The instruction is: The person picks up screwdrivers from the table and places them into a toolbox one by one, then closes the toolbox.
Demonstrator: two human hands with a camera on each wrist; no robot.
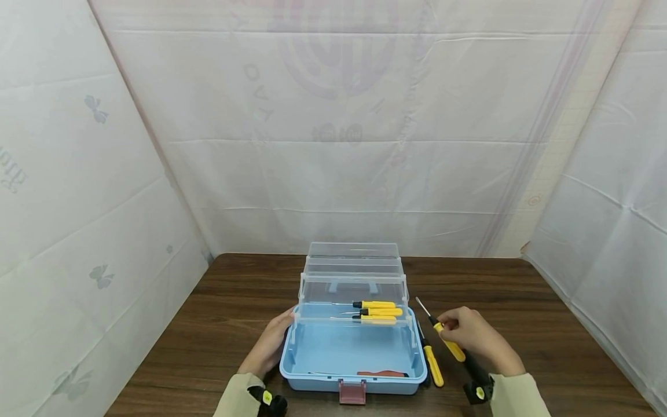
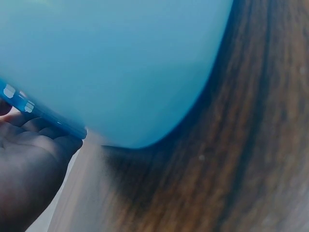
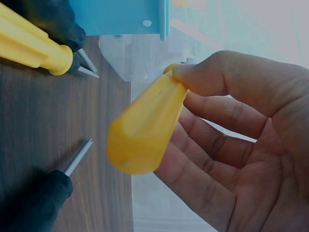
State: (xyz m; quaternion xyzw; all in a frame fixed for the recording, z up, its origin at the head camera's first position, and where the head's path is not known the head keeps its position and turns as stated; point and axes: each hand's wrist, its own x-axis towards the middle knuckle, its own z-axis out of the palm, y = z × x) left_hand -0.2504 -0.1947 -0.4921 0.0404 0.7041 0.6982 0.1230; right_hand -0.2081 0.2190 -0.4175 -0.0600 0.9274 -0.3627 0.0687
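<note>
My right hand pinches a yellow screwdriver by its handle, outside the blue box's right rim, shaft pointing away from me. A second screwdriver lies just beside that wall, narrowing the gap; to my right, bare tabletop runs to the white sheet. My left hand touches the box's left edge; I cannot tell how far its fingers curl.

Table, probably wooden: box, screwdrivers
</note>
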